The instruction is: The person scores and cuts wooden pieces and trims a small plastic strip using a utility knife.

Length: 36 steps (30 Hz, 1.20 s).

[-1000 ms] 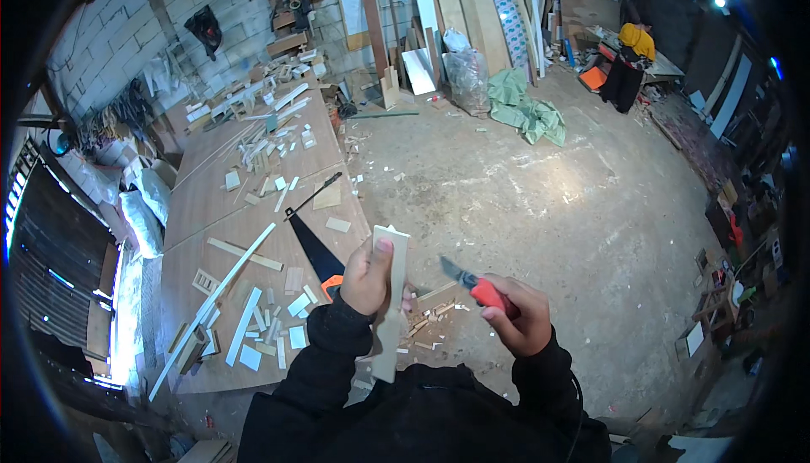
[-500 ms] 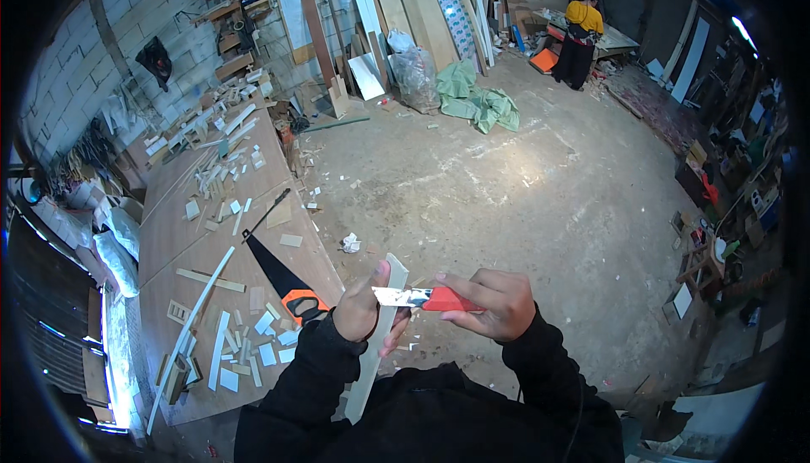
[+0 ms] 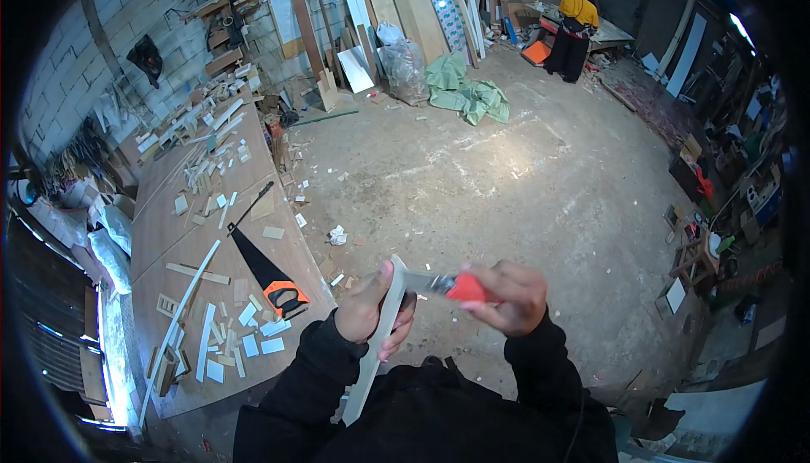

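My left hand (image 3: 361, 313) grips a long pale wooden strip (image 3: 368, 372) near its top end, thumb on one side and fingers behind. The strip slants down toward my body. In my right hand (image 3: 516, 296) is a putty knife (image 3: 467, 288) with a red handle, my fingers closed round it. Its flat metal blade, slightly blurred, points left at the strip's right side near the top. Whether the blade touches the strip, I cannot tell.
To the left stands a wooden table (image 3: 173, 252) strewn with offcuts. A handsaw (image 3: 257, 262) with an orange and black handle lies there. Boards (image 3: 426, 20) lean at the back beside a clear bag (image 3: 403, 71) and green cloth (image 3: 468, 88). A person (image 3: 575, 33) stands far right.
My right hand has drawn the putty knife rightward, so its blade no longer lies across the strip's face. My left hand keeps its hold on the strip.
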Motion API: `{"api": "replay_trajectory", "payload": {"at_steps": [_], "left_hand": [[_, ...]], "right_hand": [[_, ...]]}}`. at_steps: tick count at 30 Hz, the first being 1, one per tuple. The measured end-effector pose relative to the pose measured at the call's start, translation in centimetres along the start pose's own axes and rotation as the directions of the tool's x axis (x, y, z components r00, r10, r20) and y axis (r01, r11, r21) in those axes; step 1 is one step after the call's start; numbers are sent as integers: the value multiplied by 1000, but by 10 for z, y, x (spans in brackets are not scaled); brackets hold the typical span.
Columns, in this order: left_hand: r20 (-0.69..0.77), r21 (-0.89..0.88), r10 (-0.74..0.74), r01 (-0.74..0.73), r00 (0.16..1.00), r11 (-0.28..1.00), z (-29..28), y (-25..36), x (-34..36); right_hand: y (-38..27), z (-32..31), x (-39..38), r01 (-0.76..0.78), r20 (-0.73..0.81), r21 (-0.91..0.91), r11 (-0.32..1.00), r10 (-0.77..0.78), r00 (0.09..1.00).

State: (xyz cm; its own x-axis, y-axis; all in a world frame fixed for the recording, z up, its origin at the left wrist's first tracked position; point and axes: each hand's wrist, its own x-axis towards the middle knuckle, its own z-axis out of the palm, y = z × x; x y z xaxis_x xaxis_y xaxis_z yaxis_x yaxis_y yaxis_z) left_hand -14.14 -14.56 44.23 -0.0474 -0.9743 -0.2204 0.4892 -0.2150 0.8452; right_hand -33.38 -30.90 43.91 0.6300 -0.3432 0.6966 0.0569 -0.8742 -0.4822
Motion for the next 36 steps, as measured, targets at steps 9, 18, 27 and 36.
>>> {"api": "replay_trajectory", "payload": {"at_steps": [9,18,27,36], "left_hand": [[52,131,20,-27,998,991,23,-8,-2],[-181,428,323,-221,929,876,27,-18,3],[-155,748,558,-272,815,606,27,-28,3],[-249,826,620,-171,744,537,17,-33,-10]], "right_hand": [[18,-6,-17,-228,-177,2,974,224,958],[-17,-20,-35,-340,117,437,833,322,940],[-36,-14,-44,-573,383,645,506,434,815],[-33,-6,-50,-418,262,582,697,327,908]]}}
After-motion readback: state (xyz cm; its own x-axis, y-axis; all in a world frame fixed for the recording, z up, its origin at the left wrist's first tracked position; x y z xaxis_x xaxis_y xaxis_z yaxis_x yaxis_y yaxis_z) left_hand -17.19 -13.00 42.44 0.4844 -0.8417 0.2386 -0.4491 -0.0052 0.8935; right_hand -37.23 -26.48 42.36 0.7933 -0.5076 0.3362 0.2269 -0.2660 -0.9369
